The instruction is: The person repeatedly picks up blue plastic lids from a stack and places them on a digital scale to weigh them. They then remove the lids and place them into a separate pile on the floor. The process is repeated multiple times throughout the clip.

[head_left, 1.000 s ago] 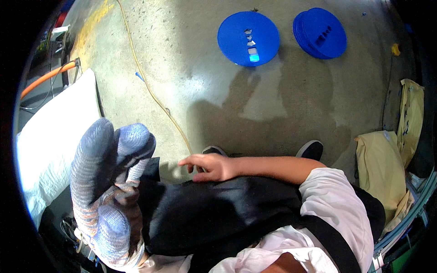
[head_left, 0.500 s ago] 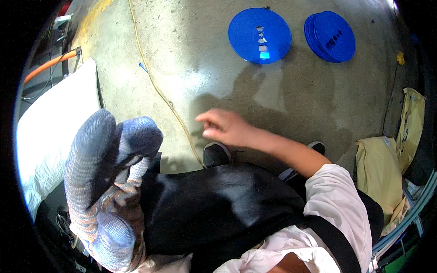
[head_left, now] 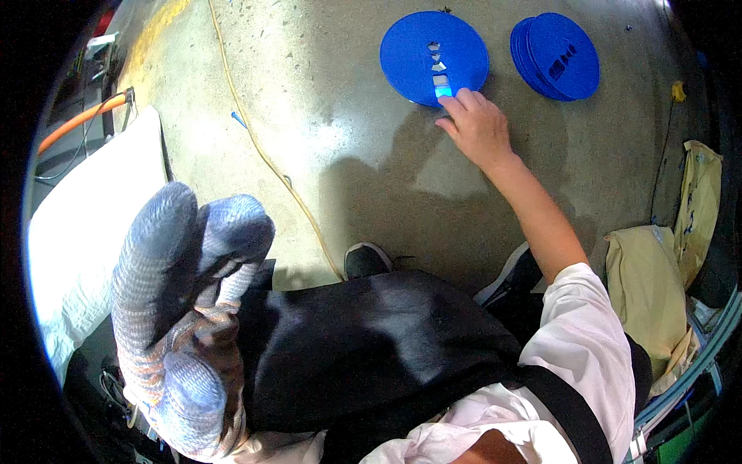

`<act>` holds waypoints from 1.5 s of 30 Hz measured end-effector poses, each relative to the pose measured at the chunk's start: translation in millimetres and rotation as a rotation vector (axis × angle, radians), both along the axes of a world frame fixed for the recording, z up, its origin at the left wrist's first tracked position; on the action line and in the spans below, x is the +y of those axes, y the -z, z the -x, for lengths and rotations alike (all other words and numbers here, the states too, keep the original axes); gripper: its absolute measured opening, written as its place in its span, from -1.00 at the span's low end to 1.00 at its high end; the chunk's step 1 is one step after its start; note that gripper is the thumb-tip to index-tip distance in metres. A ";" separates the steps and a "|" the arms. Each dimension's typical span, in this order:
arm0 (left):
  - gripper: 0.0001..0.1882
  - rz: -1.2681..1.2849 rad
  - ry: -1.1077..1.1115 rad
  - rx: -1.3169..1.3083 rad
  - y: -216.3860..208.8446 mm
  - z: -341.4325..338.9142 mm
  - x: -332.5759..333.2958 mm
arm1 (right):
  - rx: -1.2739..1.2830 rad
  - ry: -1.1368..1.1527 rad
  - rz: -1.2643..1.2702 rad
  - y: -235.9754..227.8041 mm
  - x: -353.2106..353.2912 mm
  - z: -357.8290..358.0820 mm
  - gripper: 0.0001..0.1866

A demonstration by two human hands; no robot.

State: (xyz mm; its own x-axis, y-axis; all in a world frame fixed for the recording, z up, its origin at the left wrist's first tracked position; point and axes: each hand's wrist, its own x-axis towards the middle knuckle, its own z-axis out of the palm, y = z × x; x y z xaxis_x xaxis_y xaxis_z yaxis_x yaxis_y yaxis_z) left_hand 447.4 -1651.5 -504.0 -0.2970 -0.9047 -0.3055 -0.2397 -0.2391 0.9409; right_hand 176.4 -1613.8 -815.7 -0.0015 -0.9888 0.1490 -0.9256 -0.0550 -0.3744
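My left hand wears a grey-blue knitted glove and is raised large at the left. Its fingers are apart, some partly bent, and nothing shows in them. My bare right hand reaches forward to the near rim of a round blue disc with a row of small cut-outs. Its fingertips overlap the rim beside the lowest cut-out; the thumb stands apart from them, so the hand looks open. Whether the fingers touch the disc, I cannot tell. Right of it sits a stack of similar blue discs.
A thin yellowish hose runs along the concrete floor near a small blue piece. White padded sheeting and an orange tube are at left. Tan paper sacks lie at right. My shoes are below.
My right hand has moved forward and to the right, from above my shoe to the near rim of the blue disc. The gloved left hand has hardly moved.
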 end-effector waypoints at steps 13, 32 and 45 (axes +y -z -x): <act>-0.11 -0.017 0.026 0.008 -4.9 8.8 -0.9 | 0.094 0.066 0.110 1.3 -15.8 9.2 -0.75; -0.11 0.002 -0.002 -0.029 -9.5 12.5 5.4 | 0.425 0.659 0.024 9.8 16.3 121.9 -0.52; -0.11 -0.073 -0.054 0.049 -8.8 -2.2 6.0 | 0.408 0.641 -0.188 17.4 11.9 143.7 -0.55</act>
State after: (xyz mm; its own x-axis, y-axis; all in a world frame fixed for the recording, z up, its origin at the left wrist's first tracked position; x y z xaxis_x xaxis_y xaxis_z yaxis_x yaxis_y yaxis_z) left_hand 449.6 -1645.5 -495.2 -0.2649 -0.8956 -0.3573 -0.1784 -0.3186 0.9310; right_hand 32.6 -1601.9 -833.1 -0.5617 -0.8224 0.0906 -0.8220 0.5672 0.0519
